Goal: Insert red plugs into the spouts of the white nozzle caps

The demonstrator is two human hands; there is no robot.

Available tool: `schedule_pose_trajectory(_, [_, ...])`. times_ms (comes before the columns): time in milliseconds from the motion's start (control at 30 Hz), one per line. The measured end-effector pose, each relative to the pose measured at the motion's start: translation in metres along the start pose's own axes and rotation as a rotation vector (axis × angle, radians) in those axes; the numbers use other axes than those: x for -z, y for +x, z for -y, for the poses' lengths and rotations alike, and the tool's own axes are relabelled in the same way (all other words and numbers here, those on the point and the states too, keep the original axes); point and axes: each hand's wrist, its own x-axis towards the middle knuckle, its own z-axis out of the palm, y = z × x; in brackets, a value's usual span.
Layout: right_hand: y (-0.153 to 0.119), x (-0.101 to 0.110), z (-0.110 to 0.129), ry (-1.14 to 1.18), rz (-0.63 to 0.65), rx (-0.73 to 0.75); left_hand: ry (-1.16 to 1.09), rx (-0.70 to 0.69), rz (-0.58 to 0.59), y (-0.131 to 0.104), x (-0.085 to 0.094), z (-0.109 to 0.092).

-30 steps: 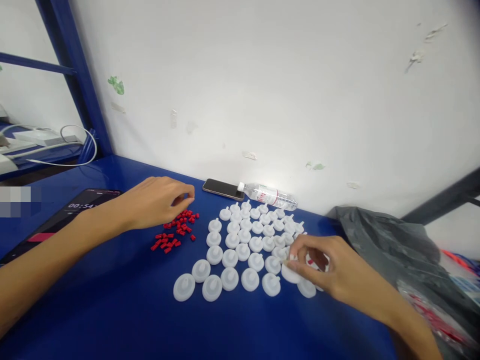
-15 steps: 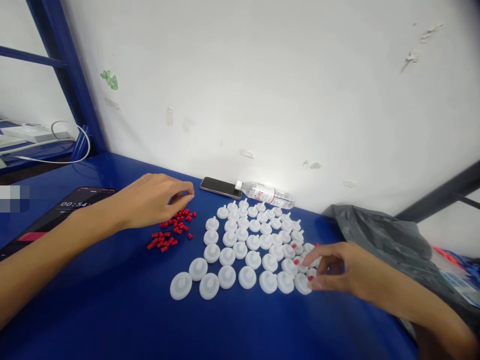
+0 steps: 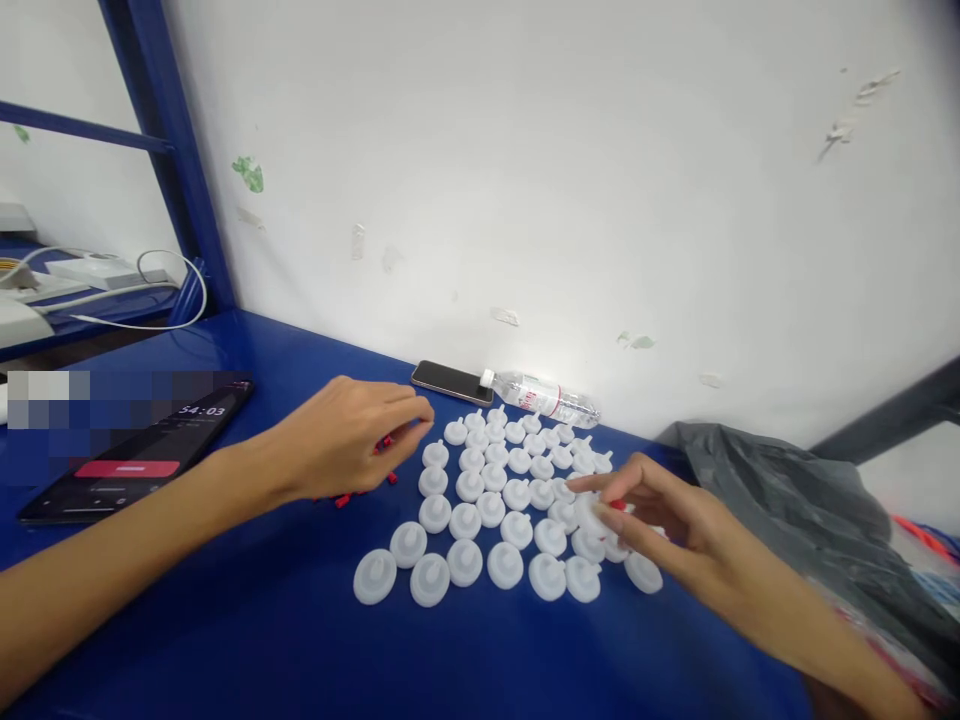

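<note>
My right hand (image 3: 660, 515) pinches a white disc with a short spout (image 3: 589, 515), lifted and tilted at the right side of the group. A small red cap (image 3: 618, 506) shows between the fingers, apparently on the spout. Below and beside it lie many more white spouted discs (image 3: 505, 565), set out in rough rows, spouts mostly up. Over the pile of small red caps (image 3: 343, 500) hovers my left hand (image 3: 360, 435), thumb and forefinger brought together. Whether anything sits in that pinch is hidden. The hand covers most of the red pile.
A phone (image 3: 452, 381) and a clear plastic bottle (image 3: 547, 398) lie by the wall. At the left rests a larger phone showing a timer (image 3: 135, 468). A grey plastic bag (image 3: 750, 510) lies on the right. The blue table (image 3: 450, 660) meets a blue frame post (image 3: 176, 150) at left.
My right hand has taken hold of a white disc at the right edge and raised it. My left hand has shifted right and down over the red caps. The view has swung slightly left.
</note>
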Motion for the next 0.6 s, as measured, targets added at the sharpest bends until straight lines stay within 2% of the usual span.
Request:
schedule_pose_trajectory(133, [0.009, -0.031, 0.01, -0.045, -0.12, 0.052, -0.112, -0.105, -0.104, -0.003, -0.003, -0.025])
schedule_pose_trajectory(200, [0.01, -0.047, 0.016, 0.047, -0.087, 0.045, -0.115, -0.191, -0.147, -0.005, -0.004, -0.038])
schedule_pose_trajectory(267, [0.008, -0.06, 0.022, 0.14, -0.021, 0.059, -0.073, -0.276, -0.135, -0.005, -0.005, -0.052])
schedule_pose_trajectory(367, [0.007, -0.076, 0.029, 0.226, 0.008, 0.139, 0.011, -0.392, -0.102, -0.006, -0.008, -0.067])
schedule_pose_trajectory(500, [0.006, -0.087, 0.033, 0.32, 0.092, 0.175, 0.061, -0.494, -0.093, -0.008, -0.015, -0.076])
schedule_pose_trajectory(600, [0.006, -0.092, 0.035, 0.284, 0.084, 0.156, 0.064, -0.52, -0.032, -0.01, -0.018, -0.078])
